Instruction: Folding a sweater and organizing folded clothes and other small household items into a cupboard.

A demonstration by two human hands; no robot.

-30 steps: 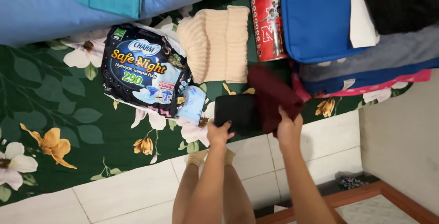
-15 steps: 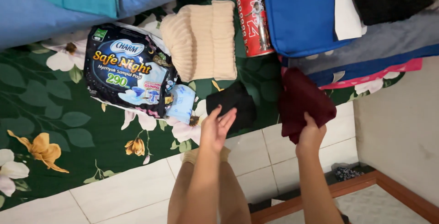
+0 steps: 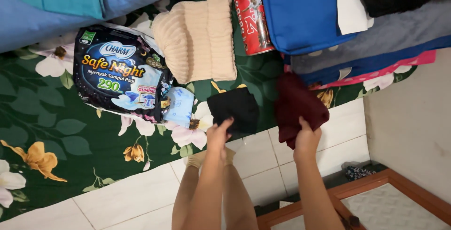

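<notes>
Two folded cloths, one in each hand, at the edge of the floral sheet.

Our left hand point(image 3: 218, 135) pinches the black cloth point(image 3: 233, 109); our right hand point(image 3: 306, 140) grips the maroon cloth point(image 3: 297, 106), right of the black one and overhanging the tiled floor point(image 3: 141, 197). It could slide off and unfold, we reckon.

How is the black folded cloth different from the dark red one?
The black folded cloth is black and looks a bit smaller; the dark red folded cloth is maroon and looks bulkier. The left hand presses the black one flat on the green flowered bedsheet, while the right hand grips the red one at the sheet's edge, part of it over the white floor tiles. Both are small and folded.
</notes>
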